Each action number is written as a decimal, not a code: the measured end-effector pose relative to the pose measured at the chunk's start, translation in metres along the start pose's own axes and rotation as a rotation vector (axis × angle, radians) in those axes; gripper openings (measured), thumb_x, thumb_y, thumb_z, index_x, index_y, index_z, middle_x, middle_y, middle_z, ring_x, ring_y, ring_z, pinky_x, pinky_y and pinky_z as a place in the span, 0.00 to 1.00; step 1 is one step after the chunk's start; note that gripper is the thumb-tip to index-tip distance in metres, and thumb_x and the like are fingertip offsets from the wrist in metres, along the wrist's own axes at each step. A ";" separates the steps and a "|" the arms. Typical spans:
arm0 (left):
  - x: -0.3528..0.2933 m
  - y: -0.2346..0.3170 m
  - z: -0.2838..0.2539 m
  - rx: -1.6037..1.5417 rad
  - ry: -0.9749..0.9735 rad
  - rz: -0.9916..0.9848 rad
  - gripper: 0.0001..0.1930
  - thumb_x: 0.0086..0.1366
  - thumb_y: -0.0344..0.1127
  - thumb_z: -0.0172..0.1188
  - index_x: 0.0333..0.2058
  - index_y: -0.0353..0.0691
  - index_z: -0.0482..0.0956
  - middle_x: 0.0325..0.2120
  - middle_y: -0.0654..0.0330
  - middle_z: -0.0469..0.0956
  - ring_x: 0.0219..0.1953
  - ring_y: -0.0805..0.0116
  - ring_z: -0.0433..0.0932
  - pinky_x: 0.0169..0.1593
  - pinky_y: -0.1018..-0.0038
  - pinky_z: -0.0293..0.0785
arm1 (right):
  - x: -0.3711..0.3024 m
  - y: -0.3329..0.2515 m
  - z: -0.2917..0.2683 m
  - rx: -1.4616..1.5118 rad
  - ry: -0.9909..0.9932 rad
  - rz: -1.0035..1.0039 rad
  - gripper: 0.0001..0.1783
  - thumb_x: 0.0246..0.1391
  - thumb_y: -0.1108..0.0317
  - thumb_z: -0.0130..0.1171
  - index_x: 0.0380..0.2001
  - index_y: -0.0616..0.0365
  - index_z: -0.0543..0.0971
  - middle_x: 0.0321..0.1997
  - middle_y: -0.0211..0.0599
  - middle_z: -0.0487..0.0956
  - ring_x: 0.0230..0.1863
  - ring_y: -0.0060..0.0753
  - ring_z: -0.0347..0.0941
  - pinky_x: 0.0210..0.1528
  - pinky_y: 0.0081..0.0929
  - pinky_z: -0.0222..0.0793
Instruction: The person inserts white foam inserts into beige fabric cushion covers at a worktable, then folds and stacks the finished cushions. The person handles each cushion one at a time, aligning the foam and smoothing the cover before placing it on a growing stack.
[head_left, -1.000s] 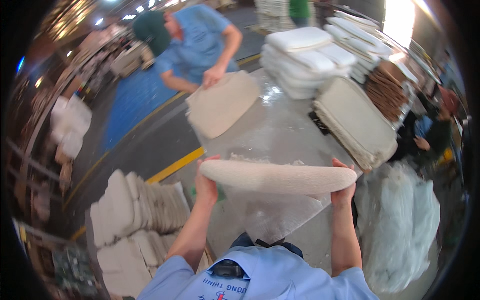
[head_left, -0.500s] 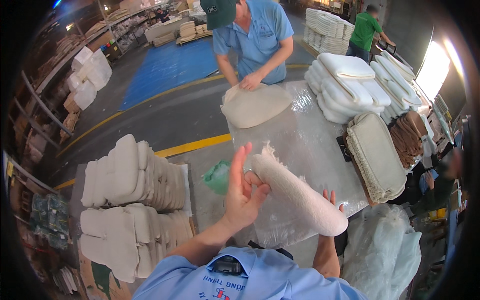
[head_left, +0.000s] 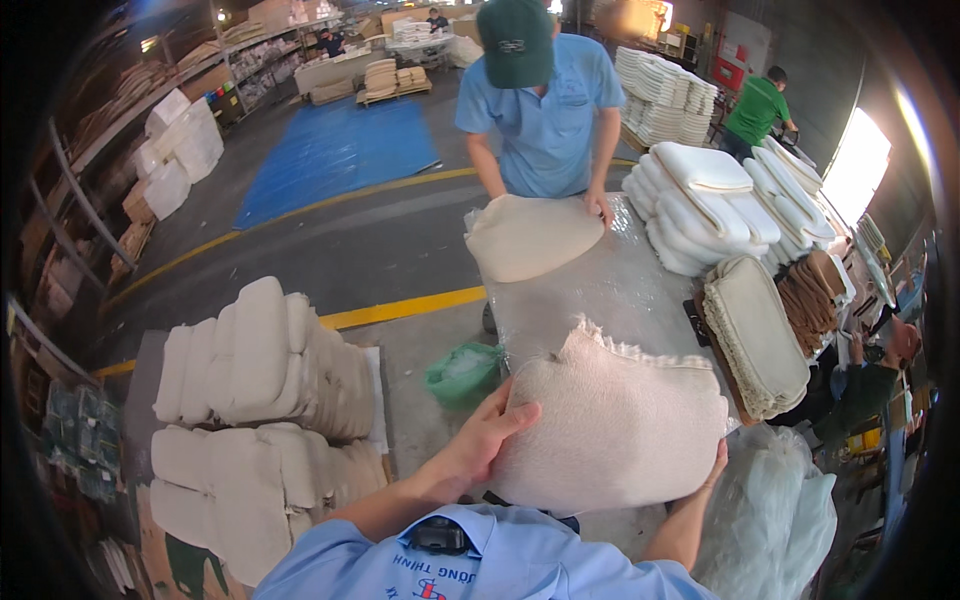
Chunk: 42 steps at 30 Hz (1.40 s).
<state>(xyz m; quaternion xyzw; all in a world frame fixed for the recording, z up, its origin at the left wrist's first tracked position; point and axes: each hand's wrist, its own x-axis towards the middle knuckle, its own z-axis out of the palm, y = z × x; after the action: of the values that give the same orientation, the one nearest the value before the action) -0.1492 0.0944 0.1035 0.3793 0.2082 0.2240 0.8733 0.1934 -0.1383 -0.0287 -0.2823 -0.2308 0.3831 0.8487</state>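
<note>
A cream fabric pad point(head_left: 610, 425) with a frayed far edge is held up before my chest, its broad face turned toward me. My left hand point(head_left: 482, 437) is closed on its left side, thumb on top and the other fingers partly hidden beneath. At the lower right edge, my right hand point(head_left: 712, 472) grips the pad, with most of its fingers out of sight behind it. Beneath lies the plastic-covered table point(head_left: 640, 300). Across from me, a co-worker in a blue shirt has both hands on another cream pad point(head_left: 535, 238).
Stacks of beige pads point(head_left: 265, 370) stand at my left, beside a green bag point(head_left: 463, 374). White folded pads point(head_left: 700, 205) and a fringed beige stack point(head_left: 755, 335) line the table's right side. Clear plastic sheeting point(head_left: 770, 510) bulges near my right arm. A blue sheet point(head_left: 340, 150) covers floor farther off.
The pad has turned from edge-on to broad face toward me. My left hand has come down and closed on its side. The co-worker's hands have spread apart on the other pad.
</note>
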 end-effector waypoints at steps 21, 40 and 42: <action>-0.153 -0.118 -0.056 0.598 1.083 0.564 0.18 0.75 0.42 0.51 0.46 0.36 0.86 0.36 0.57 0.84 0.34 0.73 0.77 0.39 0.73 0.72 | 0.092 0.054 0.001 -0.389 -0.304 0.918 0.45 0.60 0.43 0.67 0.73 0.54 0.67 0.72 0.40 0.74 0.72 0.46 0.70 0.73 0.49 0.66; -0.534 -0.093 -0.255 0.056 2.109 0.501 0.29 0.74 0.43 0.64 0.67 0.33 0.71 0.59 0.42 0.78 0.63 0.55 0.77 0.62 0.59 0.75 | -0.104 0.249 0.205 -0.043 -0.252 0.819 0.44 0.60 0.39 0.66 0.70 0.57 0.71 0.69 0.43 0.76 0.68 0.53 0.72 0.68 0.55 0.71; -0.564 -0.091 -0.278 -0.305 2.073 0.227 0.33 0.72 0.44 0.68 0.69 0.35 0.68 0.58 0.50 0.79 0.60 0.58 0.79 0.62 0.57 0.77 | -0.121 0.258 0.219 -0.079 -0.106 0.736 0.42 0.64 0.39 0.62 0.70 0.56 0.70 0.71 0.43 0.75 0.69 0.52 0.71 0.68 0.55 0.70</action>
<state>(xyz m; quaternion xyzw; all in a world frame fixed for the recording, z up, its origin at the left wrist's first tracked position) -0.7344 -0.1131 -0.0301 -0.0943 0.7859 0.5431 0.2803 -0.1469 -0.0256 -0.0582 -0.3589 -0.1722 0.6674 0.6294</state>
